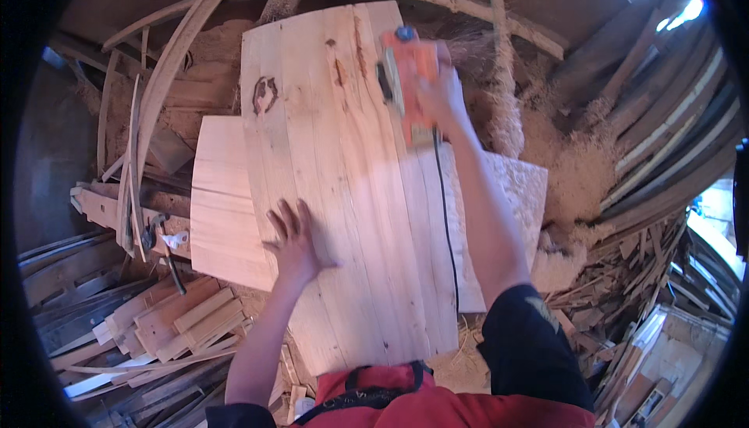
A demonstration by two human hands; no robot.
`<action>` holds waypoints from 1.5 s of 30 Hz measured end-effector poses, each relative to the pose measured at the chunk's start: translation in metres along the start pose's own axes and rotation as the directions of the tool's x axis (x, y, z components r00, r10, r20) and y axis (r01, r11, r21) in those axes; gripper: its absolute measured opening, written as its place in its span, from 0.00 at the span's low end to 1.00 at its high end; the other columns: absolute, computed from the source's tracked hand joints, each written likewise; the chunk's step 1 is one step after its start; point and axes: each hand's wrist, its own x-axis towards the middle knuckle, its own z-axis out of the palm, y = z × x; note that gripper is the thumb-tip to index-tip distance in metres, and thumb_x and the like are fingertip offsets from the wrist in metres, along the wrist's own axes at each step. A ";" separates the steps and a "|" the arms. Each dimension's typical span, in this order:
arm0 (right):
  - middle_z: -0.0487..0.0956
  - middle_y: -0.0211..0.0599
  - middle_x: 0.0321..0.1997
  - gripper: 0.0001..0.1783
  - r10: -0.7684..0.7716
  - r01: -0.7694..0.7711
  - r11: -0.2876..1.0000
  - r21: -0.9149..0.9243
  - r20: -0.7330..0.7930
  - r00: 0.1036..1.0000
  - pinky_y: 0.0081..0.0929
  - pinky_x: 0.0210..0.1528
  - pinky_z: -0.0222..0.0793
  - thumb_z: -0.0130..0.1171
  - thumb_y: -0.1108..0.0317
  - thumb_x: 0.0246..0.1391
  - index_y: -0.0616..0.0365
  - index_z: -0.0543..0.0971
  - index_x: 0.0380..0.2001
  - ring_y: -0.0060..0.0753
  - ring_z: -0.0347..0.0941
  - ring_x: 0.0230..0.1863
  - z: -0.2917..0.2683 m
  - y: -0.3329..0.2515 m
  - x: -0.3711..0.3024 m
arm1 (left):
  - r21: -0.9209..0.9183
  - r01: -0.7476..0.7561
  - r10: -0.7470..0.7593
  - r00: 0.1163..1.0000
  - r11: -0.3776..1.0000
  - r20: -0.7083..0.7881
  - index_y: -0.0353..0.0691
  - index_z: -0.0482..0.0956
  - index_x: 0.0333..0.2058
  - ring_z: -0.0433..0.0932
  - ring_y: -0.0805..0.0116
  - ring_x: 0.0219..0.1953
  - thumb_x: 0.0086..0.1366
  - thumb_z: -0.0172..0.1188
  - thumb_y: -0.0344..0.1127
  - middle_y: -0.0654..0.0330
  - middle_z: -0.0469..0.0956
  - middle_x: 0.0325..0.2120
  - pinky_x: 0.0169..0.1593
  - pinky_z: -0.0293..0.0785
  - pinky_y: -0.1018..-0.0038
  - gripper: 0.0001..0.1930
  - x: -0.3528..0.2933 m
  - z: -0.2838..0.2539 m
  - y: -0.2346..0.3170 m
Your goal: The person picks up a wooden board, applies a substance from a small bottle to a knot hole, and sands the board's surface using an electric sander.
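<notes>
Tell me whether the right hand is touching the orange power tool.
Touching. The head view shows it: the right hand lies over the orange power tool, its fingers overlapping the body with no gap visible.

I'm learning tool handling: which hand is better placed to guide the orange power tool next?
Likely the right hand: it grips the orange power tool, while the left hand is spread on the wooden panel, away from it.

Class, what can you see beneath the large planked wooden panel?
Under the panel, a pale board juts out on the left and a rough board on the right. Whether they join, and what supports the middle, is hidden.
</notes>
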 end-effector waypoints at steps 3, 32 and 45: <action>0.83 0.54 0.34 0.19 -0.020 0.017 0.993 0.116 0.029 0.999 0.45 0.41 0.76 0.62 0.63 0.48 0.62 0.81 0.41 0.56 0.82 0.38 -0.042 0.048 -0.164 | -0.038 -0.032 0.032 0.999 0.999 0.015 0.43 0.34 0.74 0.28 0.27 0.74 0.28 0.83 0.63 0.37 0.28 0.74 0.54 0.47 0.12 0.82 0.003 0.002 0.005; 0.83 0.58 0.33 0.18 -0.066 0.069 0.994 0.082 -0.043 0.997 0.47 0.42 0.77 0.65 0.59 0.50 0.62 0.82 0.37 0.61 0.81 0.38 -0.009 0.003 -0.189 | -0.012 0.001 -0.001 1.000 1.000 0.013 0.46 0.36 0.75 0.30 0.30 0.75 0.27 0.83 0.64 0.39 0.31 0.75 0.56 0.49 0.14 0.82 -0.002 -0.005 0.005; 0.82 0.62 0.38 0.27 -0.111 0.111 0.994 -0.019 0.009 0.994 0.50 0.48 0.76 0.60 0.51 0.49 0.64 0.82 0.44 0.65 0.80 0.44 0.013 0.023 -0.163 | -0.086 -0.350 0.250 0.800 0.933 -0.546 0.43 0.57 0.71 0.50 0.40 0.73 0.47 0.77 0.59 0.36 0.55 0.69 0.61 0.67 0.40 0.57 -0.052 0.050 -0.040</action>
